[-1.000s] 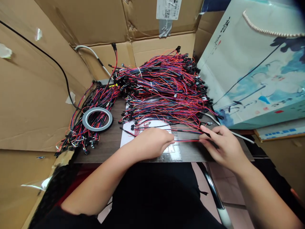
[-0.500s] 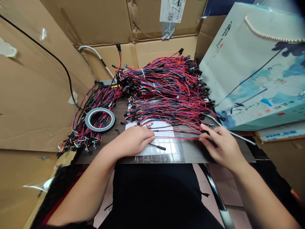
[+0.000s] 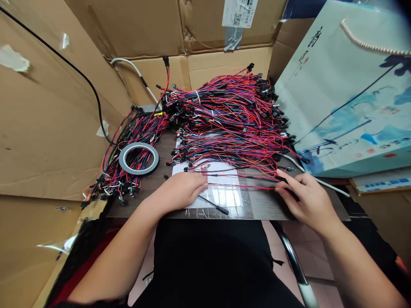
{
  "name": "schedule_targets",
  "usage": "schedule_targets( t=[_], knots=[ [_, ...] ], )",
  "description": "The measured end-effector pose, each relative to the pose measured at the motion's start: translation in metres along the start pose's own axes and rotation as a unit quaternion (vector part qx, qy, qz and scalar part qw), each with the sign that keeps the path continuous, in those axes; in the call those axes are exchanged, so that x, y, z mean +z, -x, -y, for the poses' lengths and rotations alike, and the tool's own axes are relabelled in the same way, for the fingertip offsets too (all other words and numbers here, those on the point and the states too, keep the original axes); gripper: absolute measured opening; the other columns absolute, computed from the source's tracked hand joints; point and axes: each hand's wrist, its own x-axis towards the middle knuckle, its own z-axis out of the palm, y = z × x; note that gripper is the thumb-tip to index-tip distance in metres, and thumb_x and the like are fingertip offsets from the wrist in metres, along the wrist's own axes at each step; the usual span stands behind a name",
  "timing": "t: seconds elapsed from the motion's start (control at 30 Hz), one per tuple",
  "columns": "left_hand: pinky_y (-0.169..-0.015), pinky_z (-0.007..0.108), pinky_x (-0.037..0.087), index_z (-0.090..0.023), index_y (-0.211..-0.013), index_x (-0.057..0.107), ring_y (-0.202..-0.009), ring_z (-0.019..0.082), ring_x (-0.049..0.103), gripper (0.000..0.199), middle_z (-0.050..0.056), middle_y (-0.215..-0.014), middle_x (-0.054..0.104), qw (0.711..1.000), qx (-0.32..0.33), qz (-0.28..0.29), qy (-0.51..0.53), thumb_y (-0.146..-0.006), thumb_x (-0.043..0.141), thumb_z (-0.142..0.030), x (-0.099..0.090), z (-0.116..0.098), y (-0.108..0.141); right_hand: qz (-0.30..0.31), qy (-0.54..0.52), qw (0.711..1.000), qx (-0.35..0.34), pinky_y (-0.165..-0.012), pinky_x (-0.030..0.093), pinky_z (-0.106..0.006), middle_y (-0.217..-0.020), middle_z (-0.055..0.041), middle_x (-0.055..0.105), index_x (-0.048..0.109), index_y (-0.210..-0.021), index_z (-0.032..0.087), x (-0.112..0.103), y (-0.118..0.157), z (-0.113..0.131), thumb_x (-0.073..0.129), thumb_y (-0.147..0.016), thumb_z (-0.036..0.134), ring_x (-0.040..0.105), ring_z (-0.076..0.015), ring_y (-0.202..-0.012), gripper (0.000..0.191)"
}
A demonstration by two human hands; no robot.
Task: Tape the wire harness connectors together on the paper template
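Thin wires [image 3: 242, 186] are stretched sideways, nearly straight, from the left hand [image 3: 184, 188], closed on them, to the right hand [image 3: 303, 199], where they are pinched; neither is nearer.

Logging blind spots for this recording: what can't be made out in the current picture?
All in the head view:
- wires: their path inside the left hand, hidden by its fingers
- sheet: partly covered by that hand
- label: print too small
- bag: cut off by the right edge
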Motion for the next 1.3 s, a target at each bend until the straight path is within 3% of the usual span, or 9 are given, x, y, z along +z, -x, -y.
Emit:
schedule_targets(
  t=[0.27,0.83,1.1,1.2,1.3],
  knots=[
    [-0.075,0.027,0.041,-0.019,-0.087,0.059,-0.085,0.016,0.062,0.029,0.002,-0.093,0.069,0.999,-0.026,-0.022,0.005,-0.102,0.037,-0.029,0.004,-0.001,0.004,-0.015,0.020,0.999,0.020,-0.074,0.047,-0.034,-0.095,-0.0018,0.074,0.030,-0.155,0.026,-0.006,0.008,-0.010,0.064,-0.088,0.017,0.049,-0.0209,-0.078,0.076],
    [-0.069,0.028,0.041,-0.021,-0.095,0.063,-0.085,0.017,0.064,0.031,0.003,-0.095,0.070,0.993,-0.077,-0.071,-0.056,-0.103,0.035,-0.032,0.016,-0.004,0.011,-0.021,0.014,0.999,0.034,-0.073,0.048,-0.034,-0.094,-0.0017,0.075,0.028,-0.156,0.025,0.003,0.010,-0.014,0.062,-0.090,0.020,0.052,-0.0209,-0.078,0.075],
    [-0.065,0.030,0.039,-0.020,-0.089,0.059,-0.080,0.020,0.065,0.032,0.004,-0.087,0.068,0.984,-0.094,-0.068,-0.134,-0.103,0.034,-0.034,0.023,-0.008,0.005,-0.040,0.071,0.997,0.006,-0.078,0.048,-0.036,-0.099,-0.0062,0.072,0.041,-0.150,0.026,-0.001,0.010,-0.010,0.068,-0.086,0.019,0.062,-0.0213,-0.086,0.069],
    [-0.066,0.030,0.040,-0.020,-0.090,0.059,-0.082,0.020,0.066,0.031,0.003,-0.090,0.069,0.984,-0.094,-0.071,-0.130,-0.103,0.034,-0.033,0.024,-0.008,0.005,-0.053,0.055,0.997,0.011,-0.083,0.048,-0.039,-0.103,-0.0072,0.072,0.038,-0.151,0.025,-0.006,0.002,0.004,0.069,-0.085,0.020,0.062,-0.0238,-0.092,0.073],
    [-0.064,0.030,0.040,-0.020,-0.090,0.059,-0.081,0.019,0.065,0.029,0.003,-0.090,0.069,0.983,-0.100,-0.074,-0.136,-0.102,0.036,-0.033,0.024,-0.009,0.005,-0.044,-0.022,0.999,-0.015,-0.087,0.048,-0.042,-0.105,-0.0079,0.070,0.036,-0.152,0.026,-0.004,-0.014,0.046,0.070,-0.084,0.025,0.060,-0.0245,-0.094,0.075]
  ],
)
